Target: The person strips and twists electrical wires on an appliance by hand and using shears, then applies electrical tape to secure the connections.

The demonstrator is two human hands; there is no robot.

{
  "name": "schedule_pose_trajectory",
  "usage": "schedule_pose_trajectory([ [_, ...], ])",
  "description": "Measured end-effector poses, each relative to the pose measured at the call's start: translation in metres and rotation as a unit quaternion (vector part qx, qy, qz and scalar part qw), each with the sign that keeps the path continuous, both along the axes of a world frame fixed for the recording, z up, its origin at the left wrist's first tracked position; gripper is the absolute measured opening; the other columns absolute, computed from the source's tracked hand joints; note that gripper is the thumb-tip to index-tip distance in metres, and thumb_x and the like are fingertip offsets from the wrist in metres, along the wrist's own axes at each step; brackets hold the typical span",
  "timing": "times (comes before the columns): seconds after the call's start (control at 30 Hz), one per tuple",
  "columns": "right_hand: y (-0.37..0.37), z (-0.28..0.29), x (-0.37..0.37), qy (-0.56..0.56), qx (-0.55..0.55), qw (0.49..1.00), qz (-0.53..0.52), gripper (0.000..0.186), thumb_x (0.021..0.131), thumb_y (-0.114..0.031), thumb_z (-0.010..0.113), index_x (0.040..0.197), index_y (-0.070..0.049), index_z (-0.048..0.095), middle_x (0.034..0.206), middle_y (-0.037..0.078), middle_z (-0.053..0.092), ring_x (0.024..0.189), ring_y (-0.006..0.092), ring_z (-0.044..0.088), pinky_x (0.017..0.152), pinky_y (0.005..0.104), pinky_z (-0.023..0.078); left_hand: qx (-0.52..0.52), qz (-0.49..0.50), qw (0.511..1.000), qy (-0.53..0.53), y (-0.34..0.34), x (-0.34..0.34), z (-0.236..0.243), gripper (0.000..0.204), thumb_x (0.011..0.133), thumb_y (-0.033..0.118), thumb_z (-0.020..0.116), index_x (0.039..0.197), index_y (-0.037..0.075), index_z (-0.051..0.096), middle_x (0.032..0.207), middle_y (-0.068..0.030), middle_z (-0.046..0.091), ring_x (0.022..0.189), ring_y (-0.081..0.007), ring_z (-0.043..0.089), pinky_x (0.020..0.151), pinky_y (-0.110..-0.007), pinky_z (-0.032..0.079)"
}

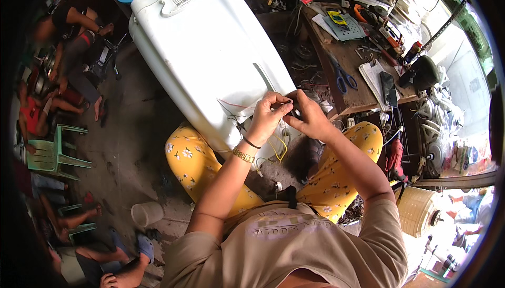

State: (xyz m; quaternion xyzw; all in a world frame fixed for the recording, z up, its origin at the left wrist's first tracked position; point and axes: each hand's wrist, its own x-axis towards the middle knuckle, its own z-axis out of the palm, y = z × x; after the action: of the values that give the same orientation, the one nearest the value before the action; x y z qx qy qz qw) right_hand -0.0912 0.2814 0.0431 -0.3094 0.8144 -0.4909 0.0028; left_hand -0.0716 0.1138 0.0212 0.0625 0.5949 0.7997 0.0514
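A white washing machine [205, 51] with a blue rim lies tilted before my knees, its near end by my hands. My left hand [267, 119] is closed in a pinch at that end, a watch on its wrist. Beside it, my right hand [310, 118] is closed too, its fingertips almost meeting the left ones. Something small and dark shows between the fingers, too hidden to name. Thin red wire [235, 105] runs over the white body toward my left hand. Below the hands, yellow wire [284, 148] hangs loose in a loop.
On the right stands a wooden bench [347, 51] with blue-handled scissors [344, 80], a phone [388, 89] and several tools. A red power drill [396, 159] hangs below it. At left are a white bucket [147, 214], a green chair [58, 151] and several seated people.
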Motion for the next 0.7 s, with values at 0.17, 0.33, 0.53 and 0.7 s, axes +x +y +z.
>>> schedule_pose_trajectory([
  [0.17,0.013,0.021,0.029,-0.087,0.084,0.991,-0.051,0.045,0.077,-0.025,0.072,0.103,0.004,0.051,0.079,0.023,0.063,0.072,0.0378,0.063,0.066,0.0432,0.048,0.03,0.022,0.999,-0.017,0.012,0.006,-0.009,0.009,0.092,0.011,0.068,0.093,0.005,0.062,0.084,0.004,0.058,0.075,-0.0042,0.051,0.069,-0.02,0.043],
  [0.33,0.013,0.028,0.049,-0.11,0.137,0.981,-0.087,0.046,0.076,-0.028,0.07,0.104,0.007,0.055,0.081,0.026,0.065,0.079,0.0424,0.064,0.071,0.0454,0.05,-0.128,0.083,0.988,0.026,0.033,0.009,-0.014,0.026,0.093,0.023,0.068,0.081,0.001,0.06,0.068,0.0008,0.056,0.067,-0.0079,0.052,0.06,-0.027,0.043],
  [0.53,0.008,0.034,0.069,-0.108,0.067,0.989,-0.078,0.044,0.076,-0.026,0.067,0.107,0.005,0.061,0.091,0.026,0.065,0.086,0.0402,0.064,0.081,0.0438,0.049,-0.27,0.13,0.953,0.05,0.041,-0.004,-0.007,0.061,0.095,0.049,0.058,0.063,-0.003,0.054,0.051,-0.0147,0.047,0.048,-0.0223,0.044,0.052,-0.039,0.04],
  [0.7,0.007,0.059,0.083,-0.056,0.162,0.979,-0.115,0.037,0.073,-0.024,0.066,0.099,0.004,0.063,0.081,0.027,0.065,0.076,0.0395,0.065,0.068,0.0452,0.051,-0.403,0.195,0.886,0.123,0.047,-0.021,0.001,0.054,0.096,0.044,0.056,0.066,0.0,0.06,0.057,-0.0188,0.055,0.054,-0.0341,0.058,0.054,-0.044,0.044],
])
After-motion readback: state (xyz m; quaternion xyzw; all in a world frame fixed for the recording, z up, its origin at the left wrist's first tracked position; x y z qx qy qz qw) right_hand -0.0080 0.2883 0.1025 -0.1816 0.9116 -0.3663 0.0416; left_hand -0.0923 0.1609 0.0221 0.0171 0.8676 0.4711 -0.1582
